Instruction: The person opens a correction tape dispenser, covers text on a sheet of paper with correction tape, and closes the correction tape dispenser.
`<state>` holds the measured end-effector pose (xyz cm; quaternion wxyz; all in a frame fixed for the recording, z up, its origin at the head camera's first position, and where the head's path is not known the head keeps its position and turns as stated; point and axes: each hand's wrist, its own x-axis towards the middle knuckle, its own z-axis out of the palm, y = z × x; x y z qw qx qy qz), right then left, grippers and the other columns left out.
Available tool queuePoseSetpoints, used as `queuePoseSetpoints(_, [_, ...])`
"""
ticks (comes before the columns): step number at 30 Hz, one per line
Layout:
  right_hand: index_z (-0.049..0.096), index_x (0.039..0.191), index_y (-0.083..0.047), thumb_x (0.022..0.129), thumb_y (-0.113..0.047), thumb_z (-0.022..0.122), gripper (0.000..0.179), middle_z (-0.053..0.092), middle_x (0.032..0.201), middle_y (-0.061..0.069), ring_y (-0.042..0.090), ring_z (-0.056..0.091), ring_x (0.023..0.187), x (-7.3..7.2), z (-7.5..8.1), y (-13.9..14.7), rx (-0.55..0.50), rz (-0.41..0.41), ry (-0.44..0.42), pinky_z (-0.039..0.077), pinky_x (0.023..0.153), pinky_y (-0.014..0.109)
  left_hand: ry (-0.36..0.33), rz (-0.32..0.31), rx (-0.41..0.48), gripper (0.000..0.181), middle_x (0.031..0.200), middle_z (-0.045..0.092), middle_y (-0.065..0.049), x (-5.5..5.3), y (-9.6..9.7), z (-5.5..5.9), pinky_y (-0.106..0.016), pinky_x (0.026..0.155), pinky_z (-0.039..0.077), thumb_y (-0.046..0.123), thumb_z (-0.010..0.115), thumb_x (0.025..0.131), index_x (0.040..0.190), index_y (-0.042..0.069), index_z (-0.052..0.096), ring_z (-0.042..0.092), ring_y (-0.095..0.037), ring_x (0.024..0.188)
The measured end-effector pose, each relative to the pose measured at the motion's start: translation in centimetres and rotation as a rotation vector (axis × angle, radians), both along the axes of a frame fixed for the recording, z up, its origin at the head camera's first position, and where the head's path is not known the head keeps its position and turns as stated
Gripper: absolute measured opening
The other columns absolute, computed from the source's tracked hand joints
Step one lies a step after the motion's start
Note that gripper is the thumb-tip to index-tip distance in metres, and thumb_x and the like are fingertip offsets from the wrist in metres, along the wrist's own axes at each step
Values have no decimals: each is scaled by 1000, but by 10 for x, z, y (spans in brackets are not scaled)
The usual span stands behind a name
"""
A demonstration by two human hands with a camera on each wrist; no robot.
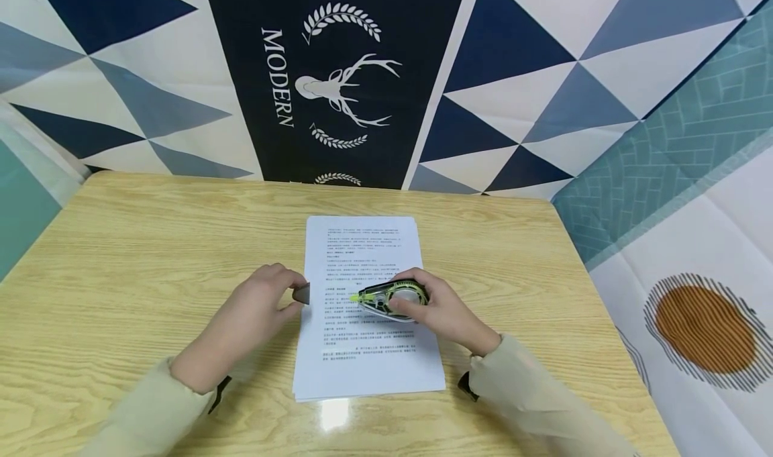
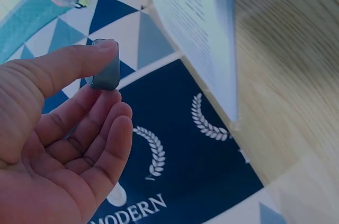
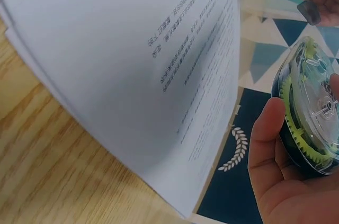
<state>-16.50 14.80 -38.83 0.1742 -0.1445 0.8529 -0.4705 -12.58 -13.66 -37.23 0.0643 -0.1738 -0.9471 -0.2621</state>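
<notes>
My left hand (image 1: 256,306) pinches a small dark see-through cap (image 2: 108,73) between thumb and forefinger, over the left edge of the paper stack (image 1: 386,375). The other fingers curl loosely below it in the left wrist view. In my right hand (image 1: 447,313) is a correction tape (image 1: 376,297) with a clear casing, black edge and green parts. Thumb and fingers hold it from both sides above the printed sheet. Its green tip is uncovered and points left, toward the cap. Toothed green wheels (image 3: 304,142) show through the casing in the right wrist view.
The paper stack, printed with lines of small text, lies on a wood-grain table (image 1: 151,242). Behind the table's far edge hangs a patterned cloth (image 1: 338,88) with a deer head and triangles. More patterned fabric (image 1: 706,329) is at the right.
</notes>
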Motion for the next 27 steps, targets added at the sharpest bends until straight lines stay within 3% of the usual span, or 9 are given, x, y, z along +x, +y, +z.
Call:
queuePoseSetpoints(7, [59,115,-20,86,-27,67,30,62,111,5,17,56,87,-1,2,-4,-14,6,1,49,70,29,26,-21,-6,21,84,59,4,1,9,3,-32,76,51,4,75,74,93,8,66,56,-15,85])
queuePoseSetpoints(27, [59,115,-16,87,-24,66,30,63,112,7,17,59,93,-2,3,-10,-78,48,0,49,80,32,61,-51,-30,25,88,61,2,3,26,3,-31,76,52,5,77,73,94,9,66,56,-14,86])
